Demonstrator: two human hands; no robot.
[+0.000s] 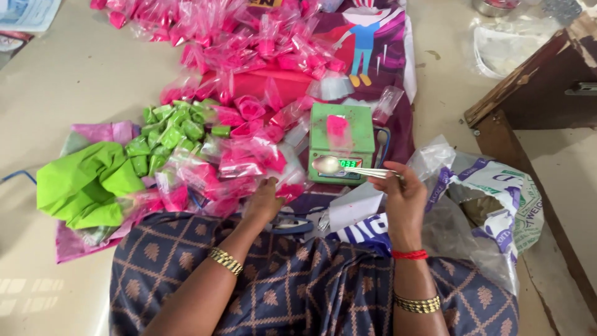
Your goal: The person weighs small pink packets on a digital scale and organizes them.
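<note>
Right hand [403,198] pinches a metal spoon [339,167], bowl over the green scale [341,140]. Left hand [264,200] rests on pink packets [249,163]; finger spread hidden, cannot tell. Pink powder bag [337,127] sits on scale. Beyond: green packets [174,127].

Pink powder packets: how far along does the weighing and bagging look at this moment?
Done: many filled small clear plastic packets of pink powder lie piled, plus a cluster of green ones. In hand: the right hand holds a metal spoon over the small green digital scale, which carries a pink portion; the left hand touches packets. Left: how much remains in the large white printed sack cannot be seen.
</note>
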